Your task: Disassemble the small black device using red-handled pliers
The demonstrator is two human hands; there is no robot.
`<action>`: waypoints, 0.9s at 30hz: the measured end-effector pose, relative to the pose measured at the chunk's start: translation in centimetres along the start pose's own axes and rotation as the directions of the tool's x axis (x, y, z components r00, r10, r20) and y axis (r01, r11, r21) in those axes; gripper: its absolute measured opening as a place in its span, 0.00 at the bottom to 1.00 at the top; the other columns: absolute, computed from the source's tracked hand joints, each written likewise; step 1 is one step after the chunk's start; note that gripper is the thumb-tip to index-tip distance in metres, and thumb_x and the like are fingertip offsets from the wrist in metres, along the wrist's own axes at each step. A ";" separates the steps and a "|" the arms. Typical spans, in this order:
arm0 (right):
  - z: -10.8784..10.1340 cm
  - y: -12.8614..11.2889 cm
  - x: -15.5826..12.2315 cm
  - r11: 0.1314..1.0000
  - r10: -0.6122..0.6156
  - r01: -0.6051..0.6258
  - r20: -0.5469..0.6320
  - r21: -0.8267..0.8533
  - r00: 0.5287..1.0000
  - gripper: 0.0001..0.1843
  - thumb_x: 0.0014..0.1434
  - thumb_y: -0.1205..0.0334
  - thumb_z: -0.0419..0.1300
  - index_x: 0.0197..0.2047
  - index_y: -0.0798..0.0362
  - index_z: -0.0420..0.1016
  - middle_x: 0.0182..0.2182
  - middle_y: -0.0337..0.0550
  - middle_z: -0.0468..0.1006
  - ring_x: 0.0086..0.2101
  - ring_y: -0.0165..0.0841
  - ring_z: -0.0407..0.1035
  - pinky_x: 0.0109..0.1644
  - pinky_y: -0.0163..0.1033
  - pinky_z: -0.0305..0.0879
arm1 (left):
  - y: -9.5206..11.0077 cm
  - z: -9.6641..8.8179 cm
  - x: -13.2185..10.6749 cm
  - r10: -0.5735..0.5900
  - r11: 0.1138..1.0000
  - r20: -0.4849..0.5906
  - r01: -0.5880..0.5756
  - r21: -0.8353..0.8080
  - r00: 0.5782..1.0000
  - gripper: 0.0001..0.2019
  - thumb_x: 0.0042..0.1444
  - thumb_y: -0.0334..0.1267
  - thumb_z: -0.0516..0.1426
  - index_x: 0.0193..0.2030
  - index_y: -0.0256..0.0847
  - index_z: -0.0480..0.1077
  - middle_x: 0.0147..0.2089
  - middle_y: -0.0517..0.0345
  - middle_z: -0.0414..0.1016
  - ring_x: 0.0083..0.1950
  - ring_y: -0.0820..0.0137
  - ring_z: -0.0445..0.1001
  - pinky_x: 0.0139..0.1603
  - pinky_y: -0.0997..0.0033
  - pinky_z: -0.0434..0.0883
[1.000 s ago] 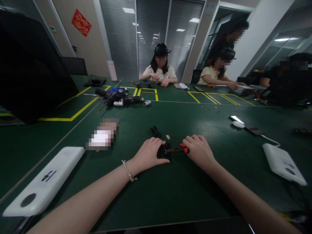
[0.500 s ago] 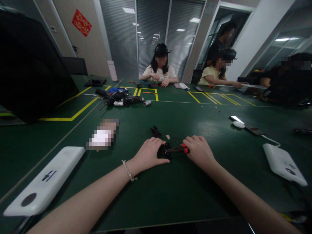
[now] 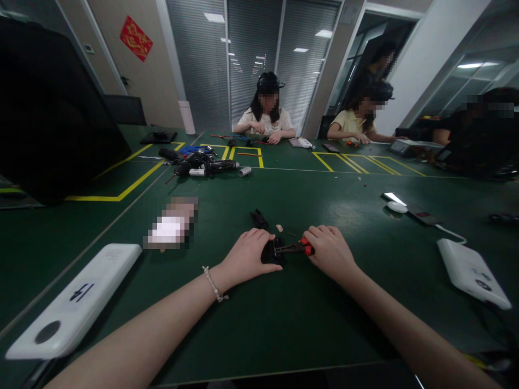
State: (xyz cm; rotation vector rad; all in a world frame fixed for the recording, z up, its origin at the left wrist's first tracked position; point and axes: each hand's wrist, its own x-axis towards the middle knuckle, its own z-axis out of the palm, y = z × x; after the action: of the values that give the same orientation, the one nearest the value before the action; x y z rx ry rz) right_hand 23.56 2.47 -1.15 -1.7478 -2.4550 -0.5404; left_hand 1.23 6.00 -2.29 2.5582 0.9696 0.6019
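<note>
My left hand grips a small black plastic part against the table, fingers over its far side and thumb along its near side. My right hand is wrapped round the red handles of a pair of pliers. The dark jaws point left and reach the black part; what sits between them is too small to make out. Just beyond my left hand lies a second black plastic piece. A small pale scrap and a thin dark sliver rest near the pliers.
On the green table, a white power bank lies at left beside a blurred-out phone-like object. Another white device is at right. Tools and cables sit farther back. Co-workers sit across the table.
My hands, the black part and the pliers have barely moved. At the back right, a co-worker in yellow has drawn an arm back from a pale box.
</note>
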 end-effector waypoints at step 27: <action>0.1 -0.3 0.0 0.999 0.007 -0.007 -0.018 -0.032 1.000 0.11 0.47 0.70 0.53 0.35 0.53 0.70 0.34 0.43 0.72 0.35 0.36 0.61 0.41 0.42 0.49 | 0.0 0.0 0.1 0.002 1.000 -0.003 -0.002 0.012 1.000 0.28 0.43 0.54 0.58 0.48 0.41 0.61 0.45 0.55 0.67 0.48 0.62 0.64 0.48 0.60 0.63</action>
State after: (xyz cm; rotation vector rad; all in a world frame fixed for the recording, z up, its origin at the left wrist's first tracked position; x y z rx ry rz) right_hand 23.32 2.41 -1.26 -1.7547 -2.4404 -0.5963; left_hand 1.30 6.03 -2.27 2.5703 0.9746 0.6023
